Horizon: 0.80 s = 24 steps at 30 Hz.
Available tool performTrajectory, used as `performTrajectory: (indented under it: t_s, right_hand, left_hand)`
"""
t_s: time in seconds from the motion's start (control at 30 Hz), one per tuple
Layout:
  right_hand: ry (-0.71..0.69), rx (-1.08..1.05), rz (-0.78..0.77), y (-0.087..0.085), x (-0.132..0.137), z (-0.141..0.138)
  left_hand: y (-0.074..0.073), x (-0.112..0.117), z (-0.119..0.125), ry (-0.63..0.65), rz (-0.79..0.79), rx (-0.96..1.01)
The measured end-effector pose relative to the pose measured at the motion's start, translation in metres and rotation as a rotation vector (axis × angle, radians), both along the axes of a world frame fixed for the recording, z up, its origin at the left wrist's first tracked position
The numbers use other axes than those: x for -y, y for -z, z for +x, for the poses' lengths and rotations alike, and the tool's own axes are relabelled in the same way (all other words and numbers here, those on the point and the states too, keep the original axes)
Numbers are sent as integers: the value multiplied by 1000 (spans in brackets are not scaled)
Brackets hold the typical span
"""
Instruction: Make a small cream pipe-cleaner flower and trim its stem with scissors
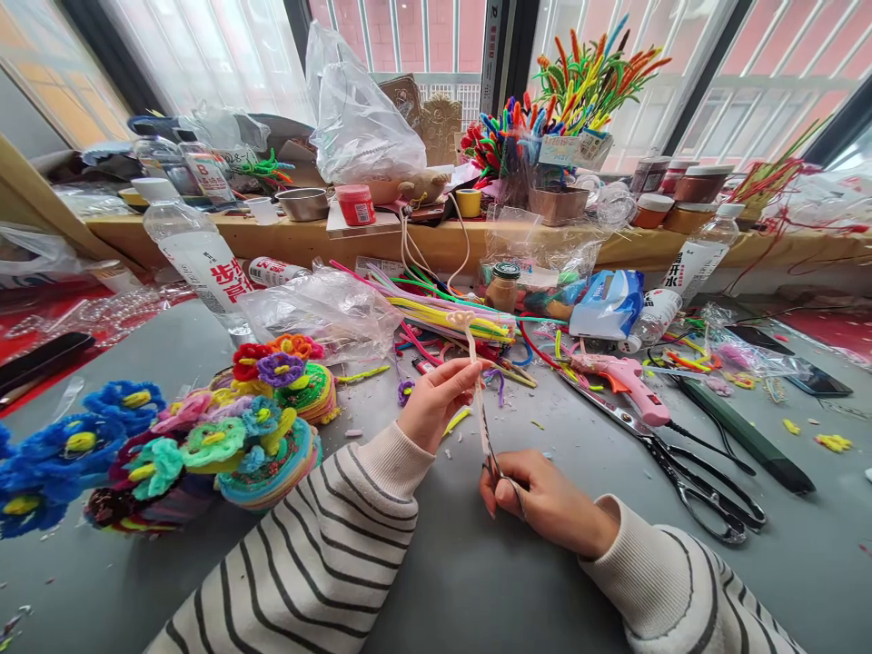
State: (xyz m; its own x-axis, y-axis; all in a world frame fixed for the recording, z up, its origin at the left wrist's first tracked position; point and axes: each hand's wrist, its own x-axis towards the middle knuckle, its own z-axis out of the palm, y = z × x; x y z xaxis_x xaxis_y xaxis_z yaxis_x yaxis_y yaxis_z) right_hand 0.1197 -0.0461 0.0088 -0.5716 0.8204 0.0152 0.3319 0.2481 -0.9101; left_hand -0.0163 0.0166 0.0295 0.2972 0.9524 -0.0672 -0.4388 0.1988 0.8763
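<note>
My left hand (440, 404) pinches a pale pink pipe cleaner (472, 350), whose upper end is bent into small loops. The pipe cleaner's straight tail hangs down toward my right hand (535, 500). That hand is closed around the handles of small scissors (496, 470), their blades pointing up along the tail. Whether the blades touch the tail I cannot tell. Left of my left hand stand colourful pipe-cleaner flowers (216, 443) on round, striped bases. Behind both hands lies a bundle of loose pipe cleaners (450, 318).
To the right lie a pink glue gun (637, 386), large black-handled scissors (708, 481) and a dark green bar-shaped tool (756, 440). A water bottle (194, 250) stands at the left. Crumpled plastic (320, 313) lies behind the flowers. A crowded wooden ledge (272, 241) runs along the windows.
</note>
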Motion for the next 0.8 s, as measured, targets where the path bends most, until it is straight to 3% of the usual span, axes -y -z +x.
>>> performTrajectory:
  t_s: [0.43, 0.8]
  right_hand:
    - [5, -68, -30, 8, -2, 3]
    - [146, -24, -49, 7, -2, 1]
  left_hand:
    - [1, 2, 3, 0, -47, -61]
    - [2, -1, 1, -65, -55, 11]
